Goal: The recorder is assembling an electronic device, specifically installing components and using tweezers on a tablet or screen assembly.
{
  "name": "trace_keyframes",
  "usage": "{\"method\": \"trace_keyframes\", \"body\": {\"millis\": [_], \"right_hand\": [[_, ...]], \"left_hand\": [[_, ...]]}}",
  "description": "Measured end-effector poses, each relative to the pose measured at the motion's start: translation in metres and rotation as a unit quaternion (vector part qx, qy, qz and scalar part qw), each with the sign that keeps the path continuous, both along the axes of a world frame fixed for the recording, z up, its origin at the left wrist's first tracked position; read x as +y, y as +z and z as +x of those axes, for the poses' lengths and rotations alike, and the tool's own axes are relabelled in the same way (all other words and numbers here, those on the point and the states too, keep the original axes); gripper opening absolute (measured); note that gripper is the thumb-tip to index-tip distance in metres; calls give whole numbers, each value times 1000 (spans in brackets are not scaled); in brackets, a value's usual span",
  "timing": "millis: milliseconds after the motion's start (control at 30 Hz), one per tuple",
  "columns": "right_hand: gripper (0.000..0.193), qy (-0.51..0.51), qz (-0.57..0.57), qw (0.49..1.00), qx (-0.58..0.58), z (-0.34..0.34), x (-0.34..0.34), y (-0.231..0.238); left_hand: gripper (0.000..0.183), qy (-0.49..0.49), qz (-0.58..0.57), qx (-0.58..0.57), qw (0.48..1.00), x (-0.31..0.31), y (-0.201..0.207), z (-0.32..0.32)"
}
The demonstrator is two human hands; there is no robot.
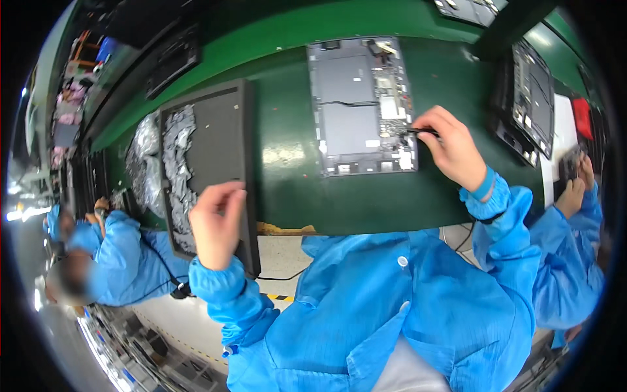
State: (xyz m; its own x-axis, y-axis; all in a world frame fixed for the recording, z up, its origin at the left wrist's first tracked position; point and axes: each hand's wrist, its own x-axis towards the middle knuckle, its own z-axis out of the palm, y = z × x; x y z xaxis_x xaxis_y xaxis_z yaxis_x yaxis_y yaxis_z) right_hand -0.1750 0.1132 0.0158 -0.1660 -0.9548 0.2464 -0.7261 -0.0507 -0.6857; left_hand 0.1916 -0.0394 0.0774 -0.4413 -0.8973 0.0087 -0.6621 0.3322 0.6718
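Note:
An opened flat device [344, 137], like a tablet or laptop shell, lies upright in front of me on the green table. Its right side carries a circuit board [394, 108], and a black cable [349, 103] crosses its middle. At the board's right edge, my right hand [454, 147] pinches a thin black tool [423, 130] whose tip meets the board; its exact kind is unclear. My left hand [219, 222] hovers over the right rim of a dark tray [247, 144], thumb and fingers drawn together. Whatever it may hold is too small to make out.
Crumpled silvery-grey film [177, 150] lies along the tray's left side, with clear plastic wrap [145, 160] beside it. More opened devices [532, 98] are stacked at the right, near a dark post [513, 29]. Co-workers in blue sit on both sides.

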Motion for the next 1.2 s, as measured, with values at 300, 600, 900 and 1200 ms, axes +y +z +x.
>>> {"method": "trace_keyframes", "body": {"millis": [300,600,900,1200], "right_hand": [[15,-23,-5,999,-47,15,-2,7],[16,-27,1,998,-53,11,-11,10],[16,-135,-27,984,-116,-18,-10,12],[20,-221,-86,962,-137,-51,-67,-26]], "left_hand": [[24,134,-177,-142,965,-110,-73,83],[37,129,-312,-218,916,-187,-81,69],[27,52,-328,-243,911,-222,-108,90],[25,152,-269,-192,932,-200,-68,110]]}}
